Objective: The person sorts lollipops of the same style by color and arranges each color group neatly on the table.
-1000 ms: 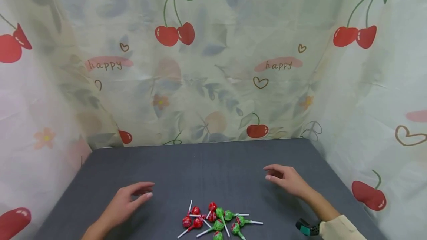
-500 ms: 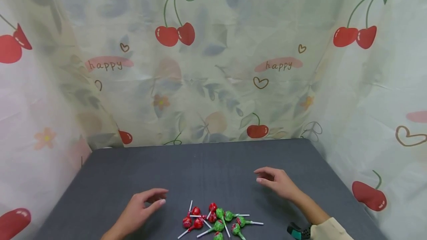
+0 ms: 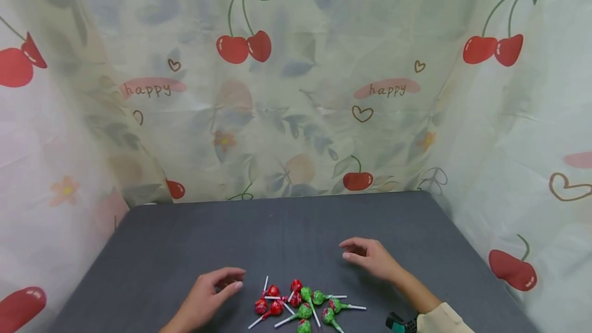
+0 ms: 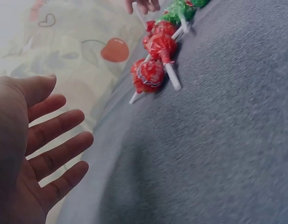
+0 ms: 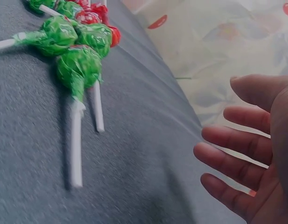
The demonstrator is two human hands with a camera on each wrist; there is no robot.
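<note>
Head view: red lollipops (image 3: 275, 308) and green lollipops (image 3: 303, 311) lie in a loose bunch on the near part of the tabletop (image 3: 185, 235), approx. centre; reds to the left, greens to the right, colours meeting mid-bunch. Left grip (image 3: 207, 294) hangs just left of the reds; right grip (image 3: 372, 258) is farther off, beyond & right of the greens. Both empty, fairly wide: thumb apart from loosely bent fingers, no contact w/ the bunch.

Handling (judgement): each prob. v. light, w/ a hard round head under a thin, crinkly wrapper (image 5: 81, 67) that may slip a bit; sticks (image 5: 76, 149) look thin & stiff, might bend if squeezed hard. Best hold: pinch a stick mid-length, or the head from both sides; crossed ones could drag neighbours.

Long axis = along each stick, approx. flat, no common heading. Leftmost red: stick points to the far side. Nearest red: stick points left & near. Two greens at right: sticks point right, out of the bunch. Another green's stick runs left & near. Lowest green is cut by the frame edge, can't tell its heading.
</note>
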